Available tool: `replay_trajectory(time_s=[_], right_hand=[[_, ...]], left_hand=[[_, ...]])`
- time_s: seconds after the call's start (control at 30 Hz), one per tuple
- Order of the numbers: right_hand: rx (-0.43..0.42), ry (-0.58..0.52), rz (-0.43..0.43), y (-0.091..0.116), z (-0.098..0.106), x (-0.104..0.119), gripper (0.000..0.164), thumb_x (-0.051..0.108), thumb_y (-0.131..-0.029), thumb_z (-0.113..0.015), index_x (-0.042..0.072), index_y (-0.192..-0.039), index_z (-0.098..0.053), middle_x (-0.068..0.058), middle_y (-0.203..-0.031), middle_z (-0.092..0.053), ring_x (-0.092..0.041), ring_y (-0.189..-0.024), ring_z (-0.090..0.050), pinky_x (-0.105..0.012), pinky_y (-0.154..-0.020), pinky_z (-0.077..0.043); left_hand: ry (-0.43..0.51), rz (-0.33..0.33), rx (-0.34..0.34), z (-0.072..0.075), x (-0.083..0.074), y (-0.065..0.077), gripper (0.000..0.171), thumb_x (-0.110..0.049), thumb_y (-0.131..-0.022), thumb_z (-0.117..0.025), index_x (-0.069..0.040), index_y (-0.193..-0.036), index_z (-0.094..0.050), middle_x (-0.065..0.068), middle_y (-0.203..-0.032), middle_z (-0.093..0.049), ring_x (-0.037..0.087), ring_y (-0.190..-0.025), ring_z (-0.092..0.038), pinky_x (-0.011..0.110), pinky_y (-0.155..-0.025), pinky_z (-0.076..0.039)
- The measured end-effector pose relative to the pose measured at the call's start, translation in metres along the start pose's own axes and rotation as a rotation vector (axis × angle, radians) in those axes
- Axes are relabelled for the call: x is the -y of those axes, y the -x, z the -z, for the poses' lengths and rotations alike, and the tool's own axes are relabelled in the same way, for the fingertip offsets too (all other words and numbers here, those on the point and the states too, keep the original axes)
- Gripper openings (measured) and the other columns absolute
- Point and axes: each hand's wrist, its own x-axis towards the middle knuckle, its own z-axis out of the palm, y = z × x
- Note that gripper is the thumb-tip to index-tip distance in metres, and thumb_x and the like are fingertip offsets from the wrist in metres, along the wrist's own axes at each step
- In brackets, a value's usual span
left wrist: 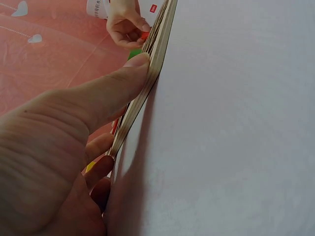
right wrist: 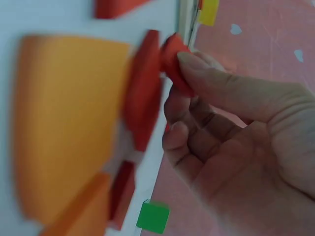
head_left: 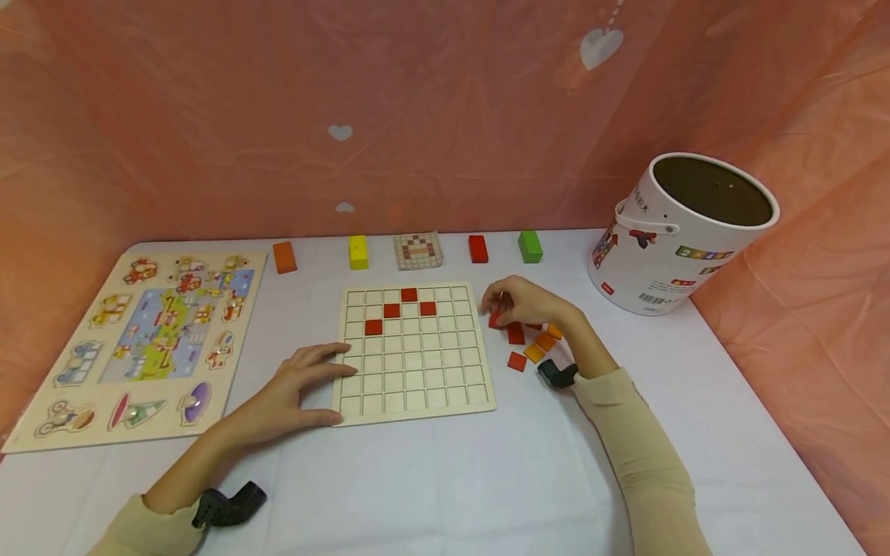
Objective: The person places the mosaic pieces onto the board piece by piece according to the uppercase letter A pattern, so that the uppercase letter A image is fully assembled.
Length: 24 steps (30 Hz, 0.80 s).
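Observation:
A wooden grid board (head_left: 424,378) lies mid-table, with red square tiles (head_left: 392,310) in several of its upper cells. My left hand (head_left: 299,390) rests against the board's left edge, fingers spread and fairly straight; the left wrist view shows the thumb (left wrist: 138,61) touching the side. Right of the board, my right hand (head_left: 521,301) pinches a red tile (right wrist: 176,64) between thumb and fingers. Loose red tiles (head_left: 517,361) and orange tiles (head_left: 534,352) lie just below and beside that hand, some partly hidden by it.
A patterned grid card (head_left: 418,251) stands at the back between orange (head_left: 284,257), yellow (head_left: 358,252), red (head_left: 478,249) and green (head_left: 530,247) blocks. A white bucket (head_left: 653,270) stands at back right. A picture puzzle board (head_left: 163,417) lies at left.

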Motion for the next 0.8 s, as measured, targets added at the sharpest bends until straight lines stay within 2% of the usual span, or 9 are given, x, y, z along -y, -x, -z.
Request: replay_trajectory(time_s=[0.13,0.27,0.5,0.63,0.8], right_hand=[[-0.026,-0.022,0.064,-0.012,-0.001,0.011,0.012,-0.004,-0.086,-0.072,-0.002,-0.098,-0.069,-0.006,-0.084,-0.062,-0.023,-0.08,-0.052,-0.028,-0.071,-0.045],[-0.014,-0.059,0.137,-0.032,-0.011,0.034,0.012,-0.001,-0.088,-0.071,-0.003,-0.1,-0.069,-0.005,-0.087,-0.064,-0.022,-0.081,-0.054,-0.028,-0.072,-0.045],[0.13,-0.076,0.273,-0.075,-0.039,0.073,0.014,-0.007,-0.09,-0.065,-0.004,-0.103,-0.07,-0.01,-0.097,-0.068,-0.019,-0.084,-0.057,-0.026,-0.077,-0.05],[0.205,-0.087,0.293,-0.094,-0.056,0.086,0.014,-0.009,-0.089,-0.066,-0.006,-0.103,-0.069,-0.01,-0.094,-0.067,-0.016,-0.082,-0.056,-0.024,-0.076,-0.05],[0.252,-0.058,0.3,-0.104,-0.072,0.098,0.013,-0.011,-0.088,-0.065,-0.005,-0.099,-0.07,-0.01,-0.087,-0.065,-0.014,-0.077,-0.054,-0.023,-0.071,-0.049]], left_hand=[[-0.001,-0.004,-0.003,0.0,0.001,0.0,0.058,-0.034,-0.079,-0.084,-0.016,-0.131,-0.065,0.012,-0.153,-0.039,0.041,-0.14,-0.028,0.068,-0.105,-0.019],[-0.001,-0.011,-0.003,0.0,0.001,0.0,0.058,-0.035,-0.079,-0.084,-0.017,-0.131,-0.065,0.011,-0.153,-0.039,0.04,-0.14,-0.029,0.068,-0.105,-0.02],[0.003,-0.012,0.004,0.0,0.003,-0.001,0.057,-0.036,-0.08,-0.083,-0.019,-0.131,-0.065,0.01,-0.154,-0.039,0.04,-0.14,-0.029,0.068,-0.105,-0.02],[-0.002,-0.021,-0.004,0.0,0.004,0.0,0.056,-0.035,-0.08,-0.084,-0.018,-0.13,-0.065,0.01,-0.153,-0.04,0.04,-0.139,-0.03,0.067,-0.104,-0.02],[0.0,-0.024,-0.007,0.001,0.003,0.0,0.057,-0.034,-0.079,-0.084,-0.018,-0.13,-0.065,0.011,-0.153,-0.04,0.04,-0.139,-0.03,0.068,-0.104,-0.019]])
